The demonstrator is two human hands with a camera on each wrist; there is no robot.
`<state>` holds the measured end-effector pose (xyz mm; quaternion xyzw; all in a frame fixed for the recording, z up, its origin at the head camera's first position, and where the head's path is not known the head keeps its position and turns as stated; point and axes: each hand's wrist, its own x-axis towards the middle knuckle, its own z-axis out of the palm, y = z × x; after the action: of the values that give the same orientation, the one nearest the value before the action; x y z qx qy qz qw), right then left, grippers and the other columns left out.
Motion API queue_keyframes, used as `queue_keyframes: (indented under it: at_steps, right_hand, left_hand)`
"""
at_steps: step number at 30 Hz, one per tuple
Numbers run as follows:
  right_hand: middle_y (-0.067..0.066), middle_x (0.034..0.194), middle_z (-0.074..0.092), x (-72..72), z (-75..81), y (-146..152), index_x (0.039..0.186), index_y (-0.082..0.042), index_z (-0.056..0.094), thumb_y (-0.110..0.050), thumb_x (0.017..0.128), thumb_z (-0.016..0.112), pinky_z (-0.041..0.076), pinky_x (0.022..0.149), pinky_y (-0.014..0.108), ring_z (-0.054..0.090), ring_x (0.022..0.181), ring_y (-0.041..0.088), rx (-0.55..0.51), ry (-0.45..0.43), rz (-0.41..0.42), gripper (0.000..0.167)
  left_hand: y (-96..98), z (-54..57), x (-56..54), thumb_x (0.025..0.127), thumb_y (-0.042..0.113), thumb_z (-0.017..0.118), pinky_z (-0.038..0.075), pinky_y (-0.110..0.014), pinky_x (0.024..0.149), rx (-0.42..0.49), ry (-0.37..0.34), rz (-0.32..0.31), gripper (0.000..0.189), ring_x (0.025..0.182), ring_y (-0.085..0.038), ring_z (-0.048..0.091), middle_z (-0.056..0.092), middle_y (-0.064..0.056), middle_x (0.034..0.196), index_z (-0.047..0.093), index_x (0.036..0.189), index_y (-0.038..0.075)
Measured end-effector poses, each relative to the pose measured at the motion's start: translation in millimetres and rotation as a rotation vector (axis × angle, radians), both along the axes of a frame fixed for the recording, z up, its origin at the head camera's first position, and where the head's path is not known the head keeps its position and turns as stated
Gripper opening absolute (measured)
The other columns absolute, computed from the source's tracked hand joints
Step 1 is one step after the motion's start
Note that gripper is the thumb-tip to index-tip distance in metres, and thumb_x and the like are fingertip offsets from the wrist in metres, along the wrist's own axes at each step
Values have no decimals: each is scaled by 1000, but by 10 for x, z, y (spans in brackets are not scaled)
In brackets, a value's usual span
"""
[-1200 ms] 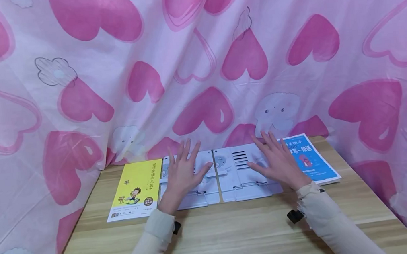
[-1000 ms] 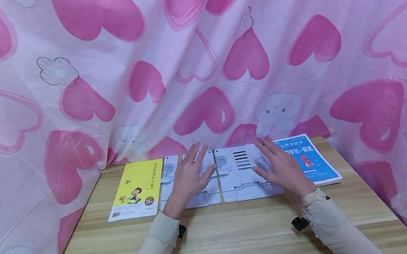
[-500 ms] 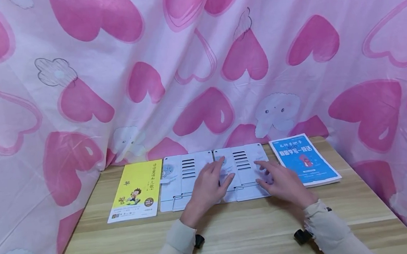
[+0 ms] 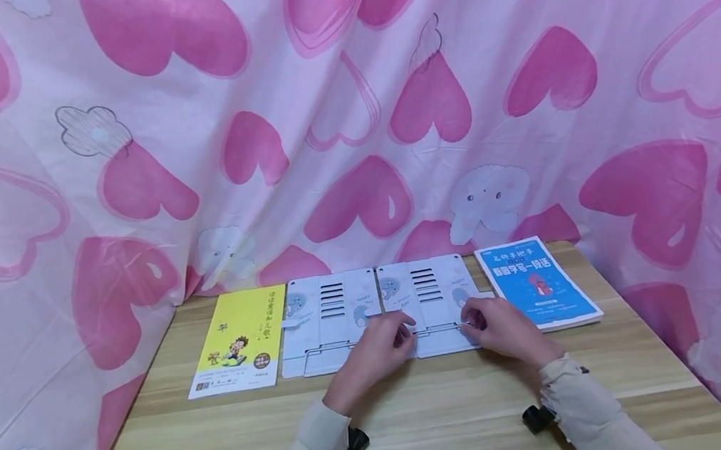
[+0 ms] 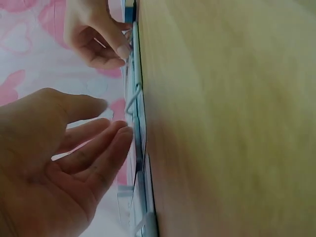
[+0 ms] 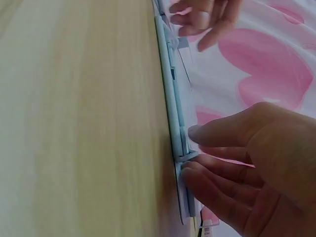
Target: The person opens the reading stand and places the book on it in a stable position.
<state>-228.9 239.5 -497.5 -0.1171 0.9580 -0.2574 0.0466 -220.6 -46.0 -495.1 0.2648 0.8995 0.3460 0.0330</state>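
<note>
Two pale book stands with cartoon prints and slots lie flat, side by side. My left hand [image 4: 377, 352] is at the near left corner of the right book stand [image 4: 428, 308], fingers bent loosely. In the left wrist view a gap shows between thumb and fingertips [image 5: 126, 136], close to the wire page holder [image 5: 132, 101]. My right hand [image 4: 507, 326] is at that stand's near right side. In the right wrist view its thumb and fingers lie either side of a wire end [image 6: 187, 157], apart from each other; contact is hard to make out.
The left book stand [image 4: 308, 333] sits beside a yellow book [image 4: 237, 329]. A blue book [image 4: 535, 277] lies to the right. All rest on a wooden table [image 4: 454, 417], with a pink heart-print curtain [image 4: 338, 112] behind and at the sides.
Both hands have come down from above the stands to the right stand's near edge. The left hand has shifted right. Spread fingers have become bent, and the left stand is uncovered.
</note>
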Motion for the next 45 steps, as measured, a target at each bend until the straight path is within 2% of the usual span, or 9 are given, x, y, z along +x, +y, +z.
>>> queue_keyframes:
  at_steps: [4,8,12,17,22,28,33,36,45]
  right_hand:
    - [-6,83,66,-10,1,61,100,-19,70,-22,93,87,55,68,24,60,77,14,-25,-40,19,18]
    - [-5,80,67,-22,0,118,97,-19,71,-24,94,87,56,65,24,62,75,15,-46,-113,5,17]
    - [-2,78,68,-17,14,163,93,-19,74,-30,94,87,57,65,26,64,71,17,-68,-185,3,17]
    - [0,80,68,2,46,199,93,-20,74,-43,87,91,54,67,27,63,77,18,-112,-235,15,30]
    - [1,82,66,7,56,218,96,-17,73,-40,84,94,51,69,26,60,84,19,-129,-251,40,34]
    - [1,87,63,-10,24,279,102,-17,71,-34,88,91,51,72,26,59,87,20,-152,-266,91,30]
    - [2,88,62,-37,-6,318,103,-17,69,-32,91,89,49,71,26,59,87,21,-181,-262,157,27]
    - [2,87,62,-50,-17,331,102,-17,68,-32,92,88,49,71,26,60,87,21,-188,-258,178,27]
    - [1,88,61,-59,-17,356,96,-17,65,-29,94,87,49,73,26,60,89,21,-200,-234,207,25]
  left_hand:
    - [34,-4,39,100,16,78,57,-17,76,-32,-71,-36,18,82,0,63,74,7,94,77,117,10]
    - [54,-9,69,97,16,82,56,-18,78,-61,-102,-37,10,82,-3,61,71,9,91,78,106,14]
    - [66,-9,85,94,14,85,57,-19,80,-31,-130,-9,14,83,-3,62,72,7,92,77,106,12]
    - [69,-10,86,92,11,86,59,-20,80,9,-147,6,19,83,-3,64,76,1,94,76,108,10]
    - [65,-27,81,93,12,86,58,-20,80,17,-171,23,24,83,-3,64,75,2,95,76,114,11]
    - [74,-28,80,91,12,89,60,-20,77,50,-215,67,35,80,-3,67,75,5,91,71,121,9]
    - [78,-22,74,89,12,90,59,-19,74,45,-225,86,29,79,-3,65,74,6,88,73,112,6]
    - [80,-15,77,90,11,89,58,-19,73,35,-213,71,23,78,-3,64,72,5,86,75,106,6]
    - [77,-15,94,93,12,87,52,-18,65,3,-185,31,17,72,-4,58,66,6,80,70,91,16]
